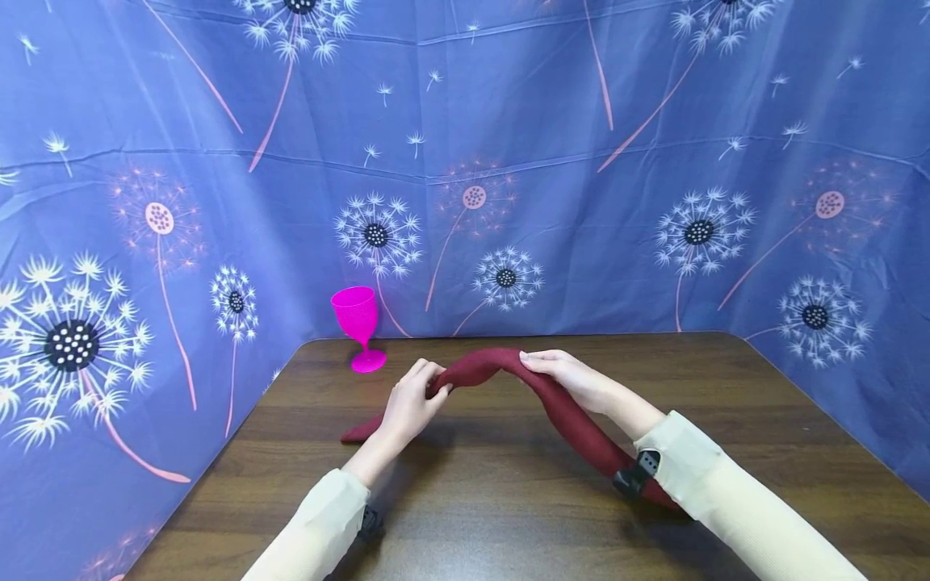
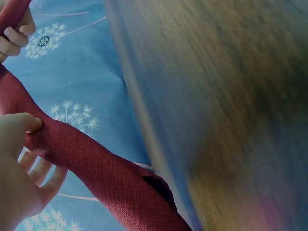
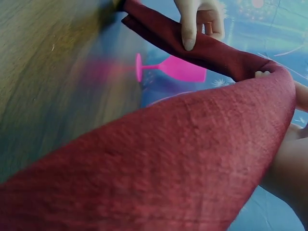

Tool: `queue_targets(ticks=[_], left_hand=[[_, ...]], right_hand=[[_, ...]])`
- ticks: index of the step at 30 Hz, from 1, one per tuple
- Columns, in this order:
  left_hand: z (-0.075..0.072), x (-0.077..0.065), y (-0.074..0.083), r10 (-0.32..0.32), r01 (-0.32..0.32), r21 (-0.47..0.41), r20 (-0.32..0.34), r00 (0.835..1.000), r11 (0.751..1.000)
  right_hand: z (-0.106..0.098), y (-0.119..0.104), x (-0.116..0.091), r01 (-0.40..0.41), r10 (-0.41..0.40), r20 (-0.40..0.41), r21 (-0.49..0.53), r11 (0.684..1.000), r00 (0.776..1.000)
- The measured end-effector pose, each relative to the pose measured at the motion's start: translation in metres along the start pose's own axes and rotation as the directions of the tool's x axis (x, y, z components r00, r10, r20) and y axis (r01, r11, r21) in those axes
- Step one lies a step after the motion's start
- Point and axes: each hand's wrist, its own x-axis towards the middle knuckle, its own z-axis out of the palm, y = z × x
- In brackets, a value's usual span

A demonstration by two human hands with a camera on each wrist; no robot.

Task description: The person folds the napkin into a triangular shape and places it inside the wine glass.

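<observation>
A dark red cloth [image 1: 581, 424], gathered into a long strip, arches over the wooden table in the head view. My left hand [image 1: 412, 403] pinches it left of the arch, thumb on one side and fingers on the other, as the left wrist view also shows. Near the top of the arch my right hand [image 1: 570, 378] grips the same strip. One end of the cloth slopes down past my left hand to the left; the longer end hangs toward my right forearm, partly hidden by the wrist camera. In the right wrist view the cloth [image 3: 144, 163] covers much of my right hand [image 3: 291, 166].
A bright pink goblet [image 1: 356, 319] stands upright at the table's back left, beyond my left hand. The brown wooden table [image 1: 479, 500] ends at a blue curtain [image 1: 567, 218] with a dandelion pattern, which rises behind it and along its sides.
</observation>
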Motion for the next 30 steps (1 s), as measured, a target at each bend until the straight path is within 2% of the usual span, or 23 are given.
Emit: queue_targets(ticks=[3, 8, 17, 22, 24, 26, 30], left_hand=[[0.001, 0.002, 0.003, 0.0, 0.0, 0.0, -0.008, 1.0, 1.0], [0.006, 0.007, 0.013, 0.014, -0.014, -0.026, -0.017, 1.0, 1.0], [0.01, 0.016, 0.029, -0.026, 0.021, -0.172, -0.028, 0.999, 0.985], [0.009, 0.02, 0.034, -0.019, 0.007, -0.243, -0.047, 0.999, 0.97], [0.009, 0.022, 0.036, -0.002, -0.018, -0.249, -0.079, 0.997, 0.968], [0.009, 0.023, 0.038, 0.046, -0.074, -0.226, -0.124, 0.991, 0.971], [0.01, 0.024, 0.043, 0.201, -0.22, -0.094, -0.178, 0.963, 0.971]], right_hand=[[0.001, -0.002, 0.001, 0.035, -0.035, -0.007, 0.041, 0.999, 0.999], [0.008, -0.009, 0.003, 0.146, -0.141, -0.048, 0.102, 0.984, 0.989], [0.019, -0.027, 0.002, 0.258, -0.255, -0.041, 0.19, 0.947, 0.966], [0.018, -0.035, -0.003, 0.313, -0.308, -0.059, 0.194, 0.93, 0.95], [0.018, -0.038, -0.005, 0.347, -0.34, -0.069, 0.181, 0.92, 0.938], [0.018, -0.042, -0.007, 0.374, -0.364, -0.083, 0.177, 0.911, 0.928], [0.021, -0.048, -0.01, 0.403, -0.387, -0.116, 0.208, 0.891, 0.915]])
